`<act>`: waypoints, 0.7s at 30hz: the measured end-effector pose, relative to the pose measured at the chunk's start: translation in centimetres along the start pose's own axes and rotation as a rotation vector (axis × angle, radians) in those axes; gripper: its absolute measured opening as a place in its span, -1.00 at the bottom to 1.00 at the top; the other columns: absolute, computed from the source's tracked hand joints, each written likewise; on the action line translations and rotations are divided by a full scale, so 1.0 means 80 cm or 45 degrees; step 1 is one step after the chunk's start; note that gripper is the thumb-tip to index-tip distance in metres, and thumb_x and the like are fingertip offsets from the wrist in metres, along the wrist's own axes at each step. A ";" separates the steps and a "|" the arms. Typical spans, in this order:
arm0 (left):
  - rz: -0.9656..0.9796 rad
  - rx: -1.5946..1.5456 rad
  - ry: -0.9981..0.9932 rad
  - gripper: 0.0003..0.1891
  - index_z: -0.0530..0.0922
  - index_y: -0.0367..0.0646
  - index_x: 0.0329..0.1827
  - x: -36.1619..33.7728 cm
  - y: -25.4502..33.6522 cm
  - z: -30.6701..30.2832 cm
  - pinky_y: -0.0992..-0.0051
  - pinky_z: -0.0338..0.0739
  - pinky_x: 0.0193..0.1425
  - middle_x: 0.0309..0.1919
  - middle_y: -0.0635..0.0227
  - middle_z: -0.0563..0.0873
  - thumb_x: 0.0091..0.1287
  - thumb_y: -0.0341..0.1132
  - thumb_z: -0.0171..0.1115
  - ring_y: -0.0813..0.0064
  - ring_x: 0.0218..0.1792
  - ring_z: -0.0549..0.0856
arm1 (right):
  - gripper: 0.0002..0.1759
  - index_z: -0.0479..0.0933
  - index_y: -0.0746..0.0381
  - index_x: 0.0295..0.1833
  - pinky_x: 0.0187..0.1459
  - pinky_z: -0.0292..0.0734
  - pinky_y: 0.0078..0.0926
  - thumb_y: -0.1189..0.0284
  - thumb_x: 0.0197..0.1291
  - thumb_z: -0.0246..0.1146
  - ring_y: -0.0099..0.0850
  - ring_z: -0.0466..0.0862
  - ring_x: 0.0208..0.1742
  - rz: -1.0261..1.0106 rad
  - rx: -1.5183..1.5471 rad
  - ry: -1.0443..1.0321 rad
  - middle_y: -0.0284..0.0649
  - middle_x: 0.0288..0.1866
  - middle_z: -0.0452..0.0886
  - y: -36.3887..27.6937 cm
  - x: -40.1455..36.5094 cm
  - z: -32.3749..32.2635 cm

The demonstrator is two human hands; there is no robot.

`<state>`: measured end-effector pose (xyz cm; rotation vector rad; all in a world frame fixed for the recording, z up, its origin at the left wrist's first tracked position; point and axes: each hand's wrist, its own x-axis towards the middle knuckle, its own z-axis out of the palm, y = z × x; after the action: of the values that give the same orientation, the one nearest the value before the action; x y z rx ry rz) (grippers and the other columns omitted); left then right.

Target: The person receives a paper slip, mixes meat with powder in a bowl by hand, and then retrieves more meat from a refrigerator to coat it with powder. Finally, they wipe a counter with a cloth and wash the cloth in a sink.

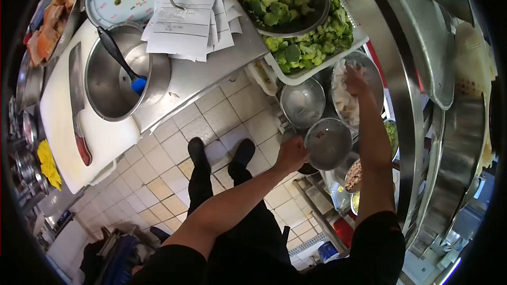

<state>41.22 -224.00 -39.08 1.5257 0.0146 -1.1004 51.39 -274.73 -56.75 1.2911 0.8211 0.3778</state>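
Note:
My left hand [292, 154] is closed on the rim of a round metal bowl [330, 150], with a few small reddish bits inside it. My right hand [357, 80] reaches down into an oval metal container [373, 69] of pale, whitish pieces [346, 104] that look like raw meat or fish. Its fingertips are among the pieces and blurred, so I cannot make out whether they grip any. Beside both hands sits another metal bowl [302, 103] with little visible in it.
Broccoli florets [311, 53] fill a white basket [296, 80], with a colander [325, 13] of more on top. On the left are a cutting board [58, 105] with a knife [77, 95], a steel pot [97, 92] with a blue-tipped brush [119, 58], paper slips [179, 26] and a dial scale [113, 2].

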 end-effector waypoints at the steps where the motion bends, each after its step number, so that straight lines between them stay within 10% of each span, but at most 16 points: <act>1: 0.001 -0.035 -0.010 -0.83 0.43 -0.29 -0.36 -0.003 0.011 -0.001 0.47 0.70 -0.41 -0.45 0.26 0.62 0.24 -0.50 0.31 0.46 -0.42 0.78 | -0.44 0.52 0.41 0.13 0.04 0.64 -0.06 0.33 0.06 0.43 -0.08 0.69 0.02 0.259 0.559 -0.290 0.07 0.06 0.60 0.060 0.026 -0.034; 3: 0.015 -0.068 -0.025 -0.83 0.43 -0.29 -0.36 -0.005 0.020 -0.004 0.47 0.71 -0.41 -0.44 0.26 0.62 0.25 -0.50 0.30 0.45 -0.41 0.78 | -0.50 0.54 0.45 0.08 -0.05 0.68 -0.11 0.37 0.07 0.41 -0.12 0.74 -0.10 1.234 1.716 -0.424 0.06 0.07 0.59 0.202 0.086 -0.111; 4: -0.016 -0.068 -0.020 -0.83 0.43 -0.29 -0.35 -0.008 0.022 -0.006 0.47 0.73 -0.40 -0.42 0.26 0.61 0.26 -0.50 0.30 0.45 -0.41 0.77 | -0.50 0.54 0.45 0.08 -0.05 0.68 -0.11 0.37 0.07 0.41 -0.12 0.74 -0.10 1.238 1.706 -0.424 0.06 0.07 0.59 0.250 0.085 -0.106; 6: -0.015 -0.069 -0.019 -0.83 0.43 -0.28 -0.35 -0.009 0.031 -0.004 0.47 0.74 -0.39 -0.40 0.26 0.61 0.26 -0.50 0.31 0.45 -0.41 0.77 | -0.51 0.56 0.42 0.10 -0.14 0.68 -0.20 0.40 0.06 0.40 -0.14 0.75 -0.19 1.523 2.599 -1.940 0.12 0.05 0.62 0.322 0.082 -0.085; 9: -0.034 -0.071 -0.028 -0.83 0.44 -0.27 -0.35 -0.015 0.018 -0.005 0.47 0.75 -0.39 -0.39 0.28 0.59 0.27 -0.50 0.31 0.45 -0.42 0.76 | -0.50 0.58 0.41 0.10 -0.13 0.67 -0.19 0.38 0.05 0.41 -0.12 0.75 -0.18 2.054 3.122 -1.682 0.12 0.01 0.64 0.286 0.031 -0.091; 15: -0.090 -0.095 -0.020 -0.82 0.43 -0.27 -0.35 -0.016 0.021 -0.003 0.47 0.76 -0.39 -0.42 0.30 0.58 0.26 -0.50 0.31 0.48 -0.44 0.75 | -0.48 0.60 0.38 0.09 -0.12 0.65 -0.15 0.34 0.01 0.42 -0.10 0.75 -0.16 2.013 3.283 -1.183 0.11 -0.05 0.68 0.221 -0.007 -0.081; 18: -0.004 -0.165 0.079 -0.76 0.40 -0.21 -0.44 -0.003 -0.002 0.009 0.40 0.64 -0.50 -0.60 0.27 0.60 0.22 -0.44 0.35 0.41 -0.54 0.75 | -0.48 0.61 0.37 0.08 -0.11 0.64 -0.13 0.33 0.00 0.43 -0.09 0.75 -0.15 2.092 3.513 -1.045 0.10 -0.09 0.70 0.007 -0.043 0.007; 21: 0.043 -0.139 0.099 -0.76 0.39 -0.20 -0.45 -0.001 -0.002 0.011 0.40 0.62 -0.51 -0.58 0.27 0.58 0.21 -0.44 0.35 0.41 -0.55 0.74 | -0.42 0.58 0.30 0.19 -0.20 0.63 -0.15 0.26 0.06 0.43 -0.16 0.76 -0.15 1.388 2.498 -1.166 -0.01 -0.03 0.72 0.174 0.041 -0.064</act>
<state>40.55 -224.62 -39.04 1.4648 0.1003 -0.9973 52.53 -265.24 -44.94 3.2815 -0.8106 -0.4422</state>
